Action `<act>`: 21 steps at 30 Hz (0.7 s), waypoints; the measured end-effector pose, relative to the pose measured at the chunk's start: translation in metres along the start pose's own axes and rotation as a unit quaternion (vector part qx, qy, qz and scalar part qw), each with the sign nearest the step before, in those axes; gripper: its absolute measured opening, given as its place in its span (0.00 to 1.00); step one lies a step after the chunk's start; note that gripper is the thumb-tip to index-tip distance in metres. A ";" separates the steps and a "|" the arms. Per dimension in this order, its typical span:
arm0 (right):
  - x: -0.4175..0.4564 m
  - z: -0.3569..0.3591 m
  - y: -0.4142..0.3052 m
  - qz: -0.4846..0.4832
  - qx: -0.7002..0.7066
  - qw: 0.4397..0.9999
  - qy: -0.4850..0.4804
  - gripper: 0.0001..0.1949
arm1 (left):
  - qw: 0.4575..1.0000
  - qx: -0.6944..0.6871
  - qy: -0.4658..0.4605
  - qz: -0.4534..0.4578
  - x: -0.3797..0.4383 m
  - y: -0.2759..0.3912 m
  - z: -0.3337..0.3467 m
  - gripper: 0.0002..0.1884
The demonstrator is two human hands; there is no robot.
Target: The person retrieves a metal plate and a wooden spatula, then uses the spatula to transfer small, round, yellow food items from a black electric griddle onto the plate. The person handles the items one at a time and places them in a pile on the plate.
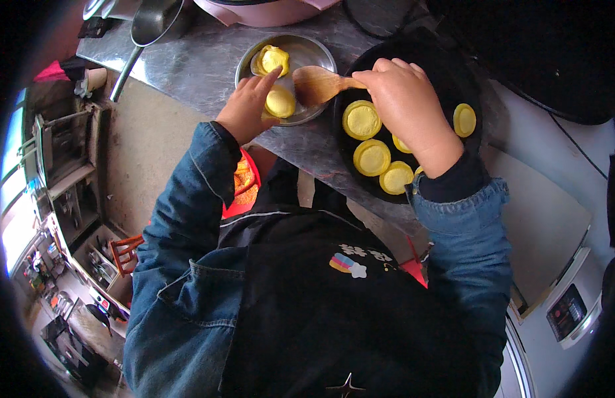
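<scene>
My right hand [407,104] is closed around the handle of a wooden spatula [317,86], whose blade lies over a round metal dish [311,46]. Two yellow pieces of food are in this dish, a ruffled one [272,59] and a smoother round one [280,102]. My left hand [250,107] is at the dish's left side, fingers spread, with fingertips close to or touching the round piece. Under my right forearm is a black round pan [416,54] holding several flat yellow rounds [362,120], partly hidden by my hand and sleeve.
A marbled counter [198,69] bears the dish and pan. A long-handled metal pot [153,25] stands at the upper left, with its handle past the counter's edge. A pink container [267,14] is behind the dish. A large black round object [546,59] lies at the upper right.
</scene>
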State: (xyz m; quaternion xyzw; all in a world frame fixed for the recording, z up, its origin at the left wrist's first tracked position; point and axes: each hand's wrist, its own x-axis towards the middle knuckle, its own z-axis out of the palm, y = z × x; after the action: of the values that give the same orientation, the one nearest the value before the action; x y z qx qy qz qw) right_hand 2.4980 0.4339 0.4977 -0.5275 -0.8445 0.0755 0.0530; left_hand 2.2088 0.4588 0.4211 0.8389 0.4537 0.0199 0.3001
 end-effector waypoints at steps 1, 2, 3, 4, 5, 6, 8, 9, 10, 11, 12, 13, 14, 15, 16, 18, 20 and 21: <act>-0.001 -0.003 -0.004 -0.007 -0.036 0.999 0.022 0.12 | 1.000 -0.006 -0.001 -0.006 -0.001 -0.002 0.002 0.50; -0.003 -0.010 -0.006 0.009 -0.043 0.998 0.047 0.12 | 1.000 -0.012 -0.003 -0.009 -0.002 -0.003 0.003 0.50; -0.007 -0.019 -0.005 0.024 -0.053 0.996 0.070 0.13 | 1.000 -0.021 -0.004 -0.011 -0.002 -0.003 0.006 0.50; -0.015 -0.035 0.000 0.046 -0.072 0.992 0.091 0.13 | 1.000 0.001 0.012 -0.008 0.002 -0.001 0.011 0.51; -0.023 -0.049 0.002 0.069 -0.051 0.990 0.111 0.12 | 0.999 -0.001 0.037 0.006 -0.001 -0.005 0.011 0.51; -0.035 -0.061 0.009 0.099 -0.024 0.987 0.123 0.12 | 0.999 0.009 0.052 0.013 -0.001 -0.005 0.010 0.50; -0.064 -0.086 0.023 0.174 0.046 0.969 0.170 0.13 | 0.997 0.004 0.079 0.014 0.000 0.005 -0.002 0.48; -0.084 -0.092 0.026 0.219 0.097 0.949 0.204 0.14 | 0.996 -0.006 0.085 0.004 -0.002 0.015 -0.011 0.46; -0.106 -0.098 0.030 0.273 0.118 0.927 0.229 0.16 | 0.996 -0.026 0.081 -0.004 -0.002 0.028 -0.019 0.45; -0.131 -0.103 0.033 0.310 0.127 0.905 0.261 0.16 | 0.996 -0.046 0.076 -0.014 0.001 0.040 -0.025 0.43; -0.158 -0.103 0.034 0.356 0.094 0.891 0.266 0.16 | 0.996 -0.046 0.076 0.008 0.004 0.052 -0.026 0.39; -0.183 -0.102 0.034 0.402 0.064 0.872 0.271 0.15 | 0.995 -0.037 0.075 0.045 0.006 0.064 -0.026 0.38; -0.207 -0.100 0.032 0.433 0.069 0.860 0.261 0.15 | 0.994 -0.028 0.074 0.081 0.008 0.075 -0.025 0.37; -0.229 -0.095 0.029 0.461 0.077 0.847 0.251 0.15 | 0.991 -0.017 0.073 0.113 0.007 0.086 -0.025 0.36; -0.245 -0.089 0.024 0.490 0.084 0.833 0.243 0.15 | 0.992 -0.012 0.049 0.119 0.008 0.103 -0.028 0.34; -0.267 -0.079 0.012 0.533 0.091 0.810 0.229 0.15 | 0.989 -0.022 0.007 0.146 0.009 0.122 -0.024 0.31; -0.282 -0.072 0.001 0.551 0.109 0.796 0.226 0.15 | 0.984 -0.096 -0.041 0.145 0.006 0.137 -0.013 0.29; -0.277 -0.068 -0.007 0.561 0.185 0.774 0.229 0.15 | 0.974 -0.171 -0.113 0.097 0.003 0.156 -0.015 0.28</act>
State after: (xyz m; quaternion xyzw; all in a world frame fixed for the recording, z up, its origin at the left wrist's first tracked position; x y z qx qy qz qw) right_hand 2.6251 0.1866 0.5632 -0.8894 -0.3318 0.1232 0.2894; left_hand 2.3228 0.4048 0.5139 0.8120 0.3235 0.0308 0.4849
